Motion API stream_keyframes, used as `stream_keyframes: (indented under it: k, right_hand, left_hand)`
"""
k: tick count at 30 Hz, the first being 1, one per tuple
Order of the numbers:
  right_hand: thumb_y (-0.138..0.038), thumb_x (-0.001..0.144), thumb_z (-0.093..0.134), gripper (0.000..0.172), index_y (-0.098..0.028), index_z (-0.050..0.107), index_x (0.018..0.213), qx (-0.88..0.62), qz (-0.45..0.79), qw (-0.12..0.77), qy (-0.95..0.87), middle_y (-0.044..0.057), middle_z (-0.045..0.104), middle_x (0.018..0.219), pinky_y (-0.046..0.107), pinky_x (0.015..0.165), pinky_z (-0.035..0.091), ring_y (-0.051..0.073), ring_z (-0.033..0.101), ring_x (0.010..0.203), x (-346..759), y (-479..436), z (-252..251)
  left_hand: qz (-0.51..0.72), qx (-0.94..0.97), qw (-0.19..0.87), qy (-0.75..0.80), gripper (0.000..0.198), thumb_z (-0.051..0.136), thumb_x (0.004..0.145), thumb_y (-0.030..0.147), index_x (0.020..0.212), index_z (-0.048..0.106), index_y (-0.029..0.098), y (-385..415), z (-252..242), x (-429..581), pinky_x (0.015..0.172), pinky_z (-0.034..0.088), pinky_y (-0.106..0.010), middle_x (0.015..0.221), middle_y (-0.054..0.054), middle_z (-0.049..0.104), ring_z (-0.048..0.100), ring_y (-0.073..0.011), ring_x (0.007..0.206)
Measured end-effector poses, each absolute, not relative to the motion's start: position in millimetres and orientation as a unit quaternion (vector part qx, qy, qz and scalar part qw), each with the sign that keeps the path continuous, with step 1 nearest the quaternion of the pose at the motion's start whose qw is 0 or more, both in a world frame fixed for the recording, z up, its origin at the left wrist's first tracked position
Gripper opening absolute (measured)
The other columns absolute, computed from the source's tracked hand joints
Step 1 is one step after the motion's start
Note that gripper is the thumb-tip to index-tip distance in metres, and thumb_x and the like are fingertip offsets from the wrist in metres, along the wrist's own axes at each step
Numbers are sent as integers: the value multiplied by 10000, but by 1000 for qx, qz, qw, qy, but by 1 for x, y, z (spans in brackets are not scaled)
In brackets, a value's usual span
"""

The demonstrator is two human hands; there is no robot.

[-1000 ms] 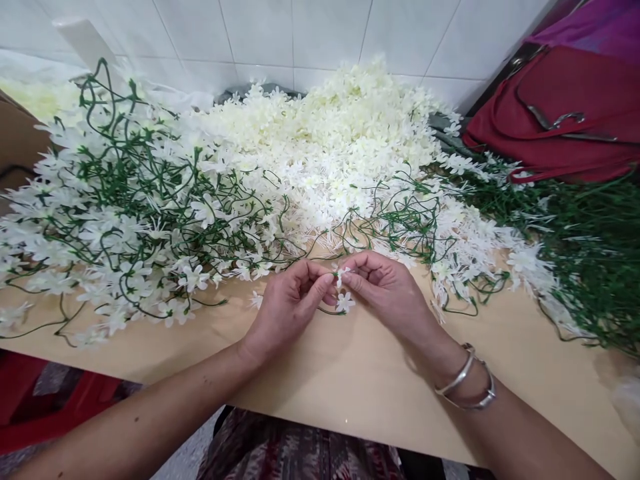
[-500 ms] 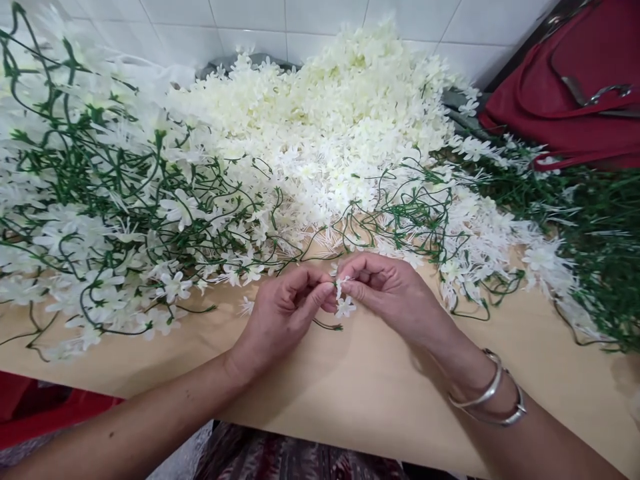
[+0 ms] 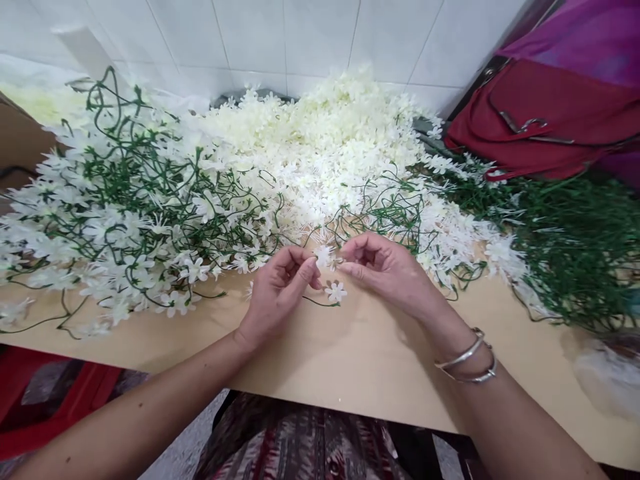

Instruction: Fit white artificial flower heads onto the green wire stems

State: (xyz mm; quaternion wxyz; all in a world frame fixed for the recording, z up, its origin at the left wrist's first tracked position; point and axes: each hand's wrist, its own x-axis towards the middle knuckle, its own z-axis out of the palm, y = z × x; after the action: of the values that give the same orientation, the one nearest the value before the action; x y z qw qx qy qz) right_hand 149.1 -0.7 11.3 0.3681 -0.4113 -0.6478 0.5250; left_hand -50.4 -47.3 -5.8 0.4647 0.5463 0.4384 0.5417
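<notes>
My left hand (image 3: 277,293) and my right hand (image 3: 390,270) meet over the tan tabletop (image 3: 360,360), fingertips pinched together. Between them is a small white artificial flower (image 3: 324,256) on a thin green stem (image 3: 316,303); a second white blossom (image 3: 335,291) hangs lower on the same stem. The left fingers pinch the stem, the right fingers pinch at the upper flower. Two silver bangles (image 3: 467,357) circle my right wrist.
A heap of loose cream blossoms (image 3: 325,143) lies at the back against the white tiled wall. Flowered green sprigs (image 3: 125,207) pile up at left, bare green stems (image 3: 575,247) at right. A red bag (image 3: 545,120) sits far right. A cardboard box edge (image 3: 15,140) shows left.
The hands have lifted slightly and parted a little; the upper flower now shows opened between the fingertips. The camera view tipped down and back up.
</notes>
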Motion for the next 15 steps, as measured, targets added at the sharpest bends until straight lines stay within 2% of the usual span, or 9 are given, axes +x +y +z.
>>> stream_keyframes:
  k: [3,6,8,11,13,15]
  right_hand:
    - [-272,792,853,169,-204,732,889,-388,467,291,-739,-3,591,835,273,620,408,135,509,698,154,-3,15]
    - [-173,840,758,57,-197,721,803,-381,415,256,-785,13,611,840,276,637,415,141,535,709,158,0,12]
    - [-178,868,705,97,-192,703,772,-418,388,284,-771,16,628,809,285,650,414,150,544,715,165,6,9]
    - [-256,863,709,101,-189,691,789,-486,377,355,-704,5,633,750,295,634,403,152,532,681,175,17,3]
    - [-281,851,713,106,-187,693,808,-509,376,394,-666,0,634,739,297,620,397,147,519,657,179,21,1]
    - [-286,839,723,108,-185,702,807,-511,374,416,-652,-1,638,738,296,612,391,142,514,650,177,21,2]
  left_hand:
    - [571,542,440,432,145,613,1022,312,943,602,192,-53,1,-52,713,531,-234,795,11,661,660,-113,714]
    - [502,618,413,442,127,609,1015,282,947,643,180,-58,6,-54,667,506,-235,780,3,661,639,-119,692]
    - [410,700,386,439,108,619,996,239,945,688,175,-60,8,-55,656,495,-240,807,-16,691,643,-130,707]
    - [302,797,317,415,107,634,983,217,984,734,181,-55,7,-57,733,519,-277,954,-57,744,687,-170,832]
    - [290,819,265,418,128,615,997,222,1016,734,179,-48,7,-56,796,535,-312,1024,-77,749,701,-197,910]
    - [305,806,228,453,142,587,1005,210,1036,720,173,-37,8,-54,796,540,-327,1027,-83,746,701,-195,884]
